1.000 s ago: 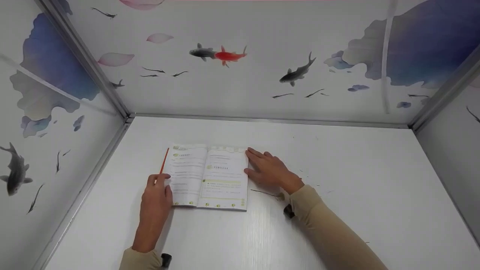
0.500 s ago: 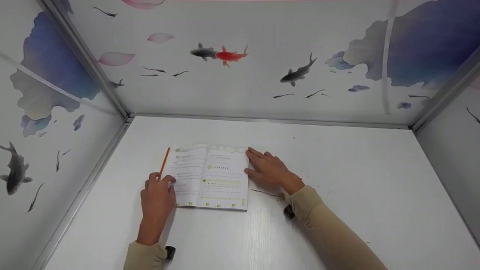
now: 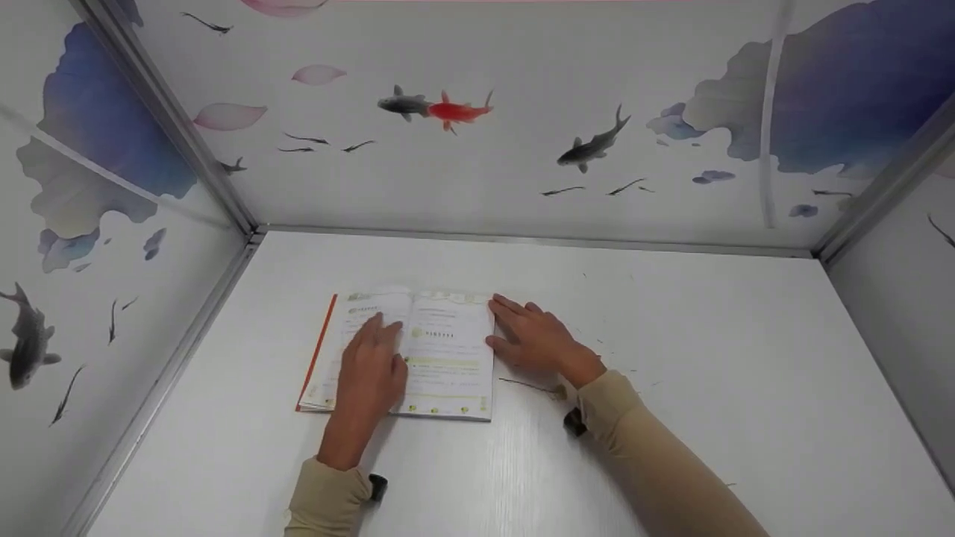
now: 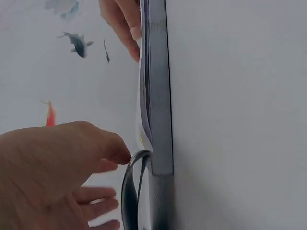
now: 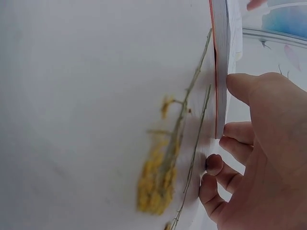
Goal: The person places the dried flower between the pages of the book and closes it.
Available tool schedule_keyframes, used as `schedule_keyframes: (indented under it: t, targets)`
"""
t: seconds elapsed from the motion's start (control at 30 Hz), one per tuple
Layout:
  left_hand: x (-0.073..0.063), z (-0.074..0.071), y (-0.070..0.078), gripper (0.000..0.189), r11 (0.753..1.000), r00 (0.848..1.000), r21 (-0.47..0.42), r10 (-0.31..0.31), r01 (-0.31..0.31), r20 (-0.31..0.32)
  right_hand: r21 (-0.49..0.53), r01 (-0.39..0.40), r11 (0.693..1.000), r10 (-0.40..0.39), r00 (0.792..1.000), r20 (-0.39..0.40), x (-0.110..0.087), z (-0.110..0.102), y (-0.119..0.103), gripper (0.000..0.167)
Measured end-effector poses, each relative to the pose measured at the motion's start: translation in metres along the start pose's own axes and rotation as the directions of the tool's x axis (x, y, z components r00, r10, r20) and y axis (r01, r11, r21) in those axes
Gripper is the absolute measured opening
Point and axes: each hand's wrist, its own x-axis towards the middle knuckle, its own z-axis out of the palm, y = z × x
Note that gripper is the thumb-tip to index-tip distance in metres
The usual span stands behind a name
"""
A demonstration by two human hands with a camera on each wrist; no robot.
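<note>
An open book [image 3: 448, 358] with printed pages lies on the white table. My left hand [image 3: 371, 369] is over its left page close to the middle fold, fingers fairly straight. In the left wrist view, the left thumb is beside bowed page edges [image 4: 128, 187] and the other fingers are spread. My right hand [image 3: 533, 332] rests at the right edge of the book. In the right wrist view, its thumb touches the page side while several fingers reach past the book's thick edge [image 5: 221, 62]. The left page is partly hidden by my left hand.
A dried stem with yellow flowers [image 5: 156, 187] lies beside the book, under the right wrist in the head view. A second thin stem [image 5: 196, 148] is next to it. Small dark bits are scattered to the right. Walls with painted fish [image 3: 459, 112] enclose the table.
My left hand has moved right, from the book's left edge across the left page to near the fold. The orange cover edge now shows along the whole left side. The right hand stays put.
</note>
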Motion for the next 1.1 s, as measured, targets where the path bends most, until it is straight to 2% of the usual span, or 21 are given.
schedule_keyframes:
  t: [0.03,0.1,0.2,0.27,0.5,0.67,0.8,0.87,1.0,1.1]
  targets:
    - [0.001,0.002,0.003,0.046,1.000,0.999,-0.018,0.024,-0.024,0.021,0.003,0.003,1.000,-0.003,1.000,-0.003,0.000,0.000,0.000,0.074]
    - [0.000,0.006,0.008,0.048,0.999,0.994,-0.033,0.036,-0.033,0.104,0.006,0.005,1.000,-0.005,1.000,-0.004,0.001,0.000,0.000,0.074]
    - [0.000,0.008,0.011,0.060,1.000,0.978,-0.023,0.013,-0.009,0.210,0.022,0.005,1.000,-0.005,1.000,-0.008,0.001,-0.001,0.001,0.074]
    - [-0.001,0.008,0.012,0.068,1.000,0.968,-0.010,-0.013,0.016,0.251,0.031,0.004,1.000,-0.004,1.000,-0.005,0.002,-0.001,0.000,0.074]
    - [-0.001,0.006,0.011,0.073,0.999,0.959,-0.013,-0.032,0.037,0.283,0.062,0.029,0.998,-0.028,0.999,-0.022,0.002,-0.001,0.005,0.073]
    - [-0.001,0.007,0.010,0.072,0.999,0.956,-0.024,-0.038,0.047,0.292,0.135,0.054,0.989,-0.052,0.998,-0.021,0.000,-0.001,0.011,0.071]
    - [0.000,0.009,0.008,0.071,0.999,0.955,-0.025,-0.036,0.046,0.295,0.251,0.048,0.967,-0.032,0.997,-0.067,-0.006,-0.003,0.017,0.055]
    - [0.000,0.010,0.008,0.071,0.999,0.955,-0.029,-0.033,0.043,0.293,0.275,0.055,0.960,-0.028,0.994,-0.102,-0.010,-0.005,0.021,0.043]
    - [0.000,0.009,0.008,0.071,0.998,0.957,-0.043,-0.028,0.042,0.288,0.243,0.091,0.966,-0.057,0.988,-0.145,-0.022,-0.011,0.028,0.023]
    - [0.000,0.008,0.008,0.071,0.998,0.958,-0.052,-0.027,0.044,0.287,0.230,0.095,0.968,-0.068,0.990,-0.122,-0.033,-0.017,0.032,0.014]
